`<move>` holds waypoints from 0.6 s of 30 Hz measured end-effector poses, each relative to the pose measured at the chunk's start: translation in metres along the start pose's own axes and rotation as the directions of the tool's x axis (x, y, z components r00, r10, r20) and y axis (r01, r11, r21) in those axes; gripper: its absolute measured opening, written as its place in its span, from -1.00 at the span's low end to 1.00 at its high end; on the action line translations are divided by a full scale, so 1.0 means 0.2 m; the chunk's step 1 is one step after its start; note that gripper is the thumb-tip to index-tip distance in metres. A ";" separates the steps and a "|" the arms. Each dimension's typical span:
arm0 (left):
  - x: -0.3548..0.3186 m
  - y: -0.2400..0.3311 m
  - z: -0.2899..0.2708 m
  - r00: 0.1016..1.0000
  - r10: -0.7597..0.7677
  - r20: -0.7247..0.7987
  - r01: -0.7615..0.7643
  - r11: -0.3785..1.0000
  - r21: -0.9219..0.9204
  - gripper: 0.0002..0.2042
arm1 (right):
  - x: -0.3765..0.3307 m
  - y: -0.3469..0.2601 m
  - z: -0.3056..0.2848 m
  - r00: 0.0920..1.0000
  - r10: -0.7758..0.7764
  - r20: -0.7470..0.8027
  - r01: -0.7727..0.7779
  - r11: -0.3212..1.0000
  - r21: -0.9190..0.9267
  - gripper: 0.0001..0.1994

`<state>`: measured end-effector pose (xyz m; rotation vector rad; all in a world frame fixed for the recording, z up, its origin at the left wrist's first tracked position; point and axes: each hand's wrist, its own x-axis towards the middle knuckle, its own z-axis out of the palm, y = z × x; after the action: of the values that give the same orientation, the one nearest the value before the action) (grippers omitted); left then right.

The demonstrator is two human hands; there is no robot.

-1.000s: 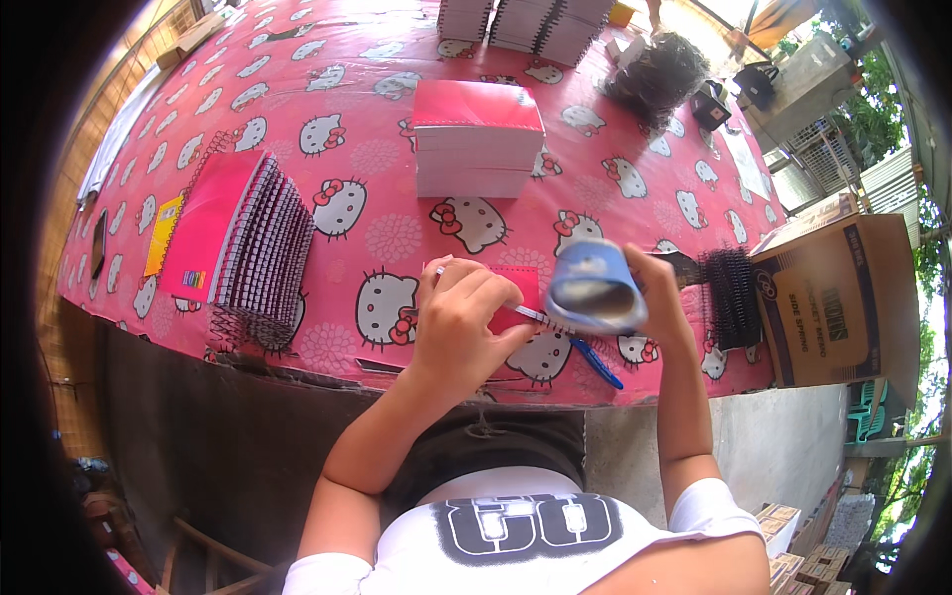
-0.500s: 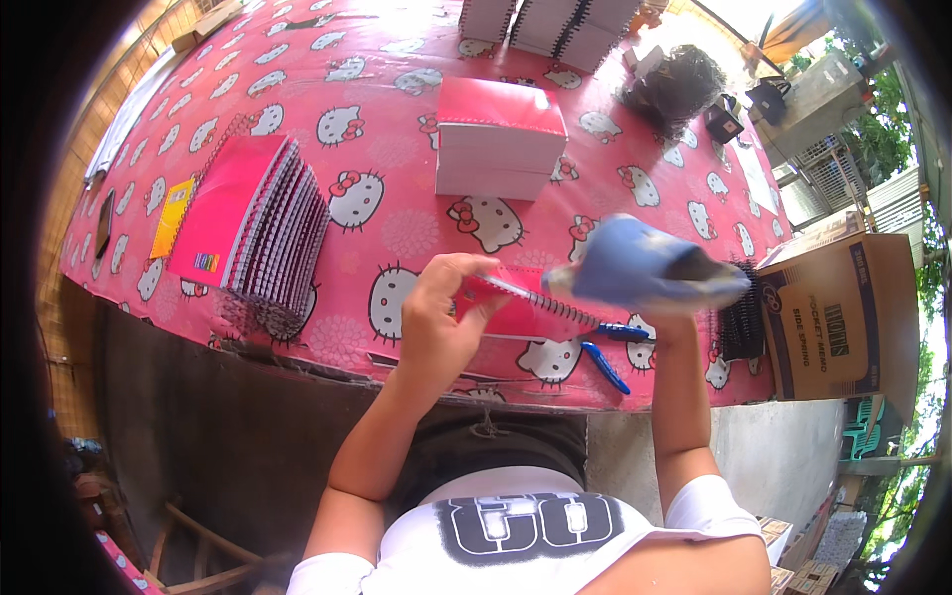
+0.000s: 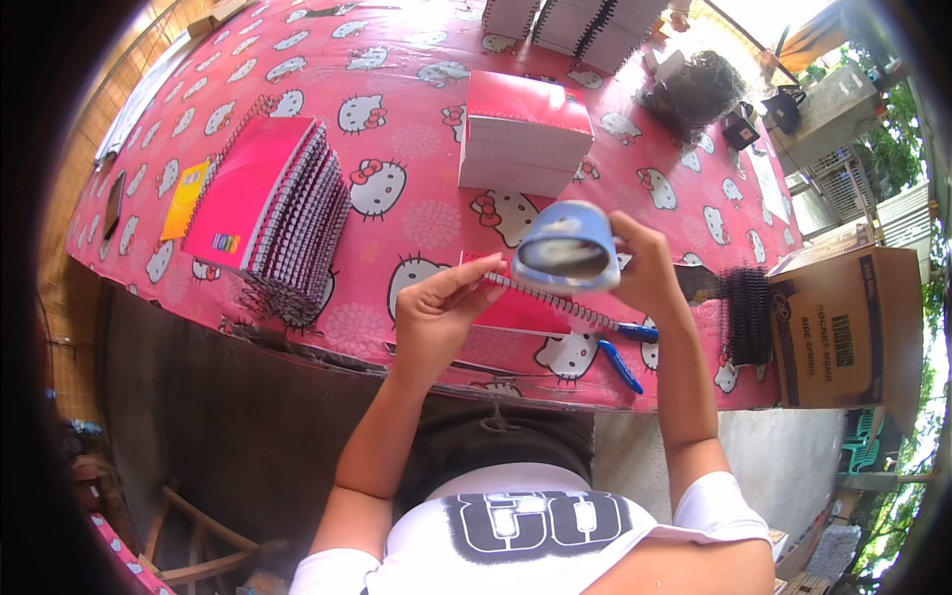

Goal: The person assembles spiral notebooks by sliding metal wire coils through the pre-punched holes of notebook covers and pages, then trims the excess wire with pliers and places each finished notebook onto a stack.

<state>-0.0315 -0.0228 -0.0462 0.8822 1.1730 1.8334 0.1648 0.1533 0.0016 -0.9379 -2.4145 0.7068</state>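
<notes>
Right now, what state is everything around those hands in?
Left hand: pinching wire coil
Right hand: gripping blue slipper
Blue slipper: held raised
Wire coil: slanting across red notebook
Red notebook: cover facing up
Nearer blue tool: lying loose
Left notebook stack: coil-bound, piled up
Middle stack: piled up, no coil visible

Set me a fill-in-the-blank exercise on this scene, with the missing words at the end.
1. The right hand holds a hollow thing that is mostly ____ in colour.
2. The hand at the upper-left end of the spiral coil is the person's ____ one.
3. A cardboard box stands toward the picture's ____ side.
4. Left of the pink notebook stack, a ____ cover sticks out.

Missing words: blue; left; right; yellow.
</notes>
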 end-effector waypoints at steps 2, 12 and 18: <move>-0.01 0.01 -0.02 1.000 0.003 -0.005 -0.003 1.000 0.014 -0.73 | -0.01 0.05 -0.02 0.990 0.046 -0.136 -0.064 0.989 -0.131 -0.67; -0.05 0.18 0.11 0.704 0.686 0.187 -0.690 0.598 0.408 -0.76 | -0.60 0.09 -0.09 0.993 0.022 -0.118 -0.071 0.900 -0.429 -0.41; -0.13 -0.04 0.13 0.807 0.513 0.293 -0.587 0.640 0.496 -0.77 | -0.73 -0.06 0.03 0.997 0.074 0.020 -0.060 0.908 -0.416 -0.37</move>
<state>0.0051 -0.0325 -0.0477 1.8584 1.5152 1.8509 0.2531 0.0400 -0.0282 -1.1828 -2.6288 0.2277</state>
